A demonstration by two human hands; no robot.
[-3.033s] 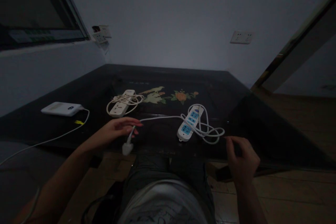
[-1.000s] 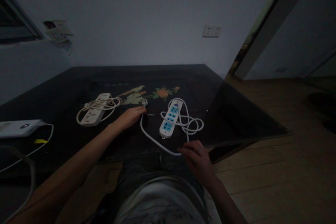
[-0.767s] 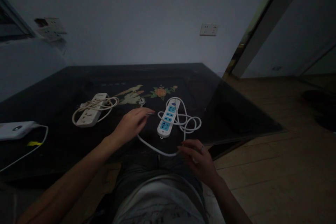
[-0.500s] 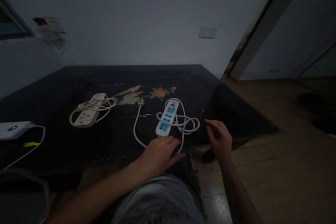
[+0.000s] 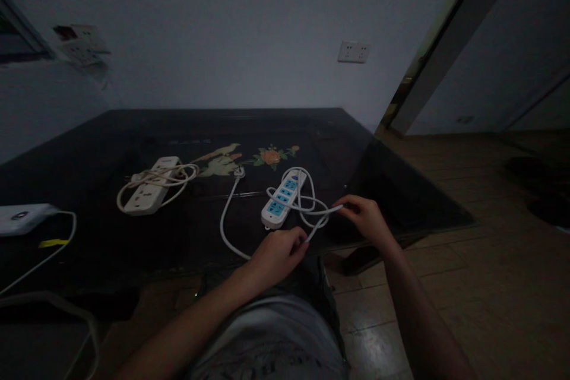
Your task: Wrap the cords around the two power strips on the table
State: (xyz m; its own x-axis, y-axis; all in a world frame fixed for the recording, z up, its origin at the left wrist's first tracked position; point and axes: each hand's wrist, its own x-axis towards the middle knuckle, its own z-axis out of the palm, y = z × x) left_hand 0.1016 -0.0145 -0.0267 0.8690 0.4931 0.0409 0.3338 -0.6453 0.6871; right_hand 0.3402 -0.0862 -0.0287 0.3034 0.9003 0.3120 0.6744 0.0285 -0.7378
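A white power strip (image 5: 285, 197) with blue socket faces lies at a slant on the dark table, loops of its white cord (image 5: 317, 212) over and beside it. My right hand (image 5: 366, 217) pinches a loop of that cord at the right. Closer to the table's front edge, my left hand (image 5: 282, 251) is closed on another stretch of the same cord, just below the strip. From behind the left hand the cord curves left and up to its plug (image 5: 239, 173), which rests on the table.
Another power strip (image 5: 151, 193), wrapped in its cord, lies to the left on the dark table (image 5: 267, 122). A white device (image 5: 24, 219) with a cable sits at the far left. Wall sockets (image 5: 354, 52) are above the table, and tiled floor (image 5: 445, 285) lies to the right.
My right hand has taken hold of the cord loop, and my left fingers have closed on the cord. The strip has turned and shifted slightly.
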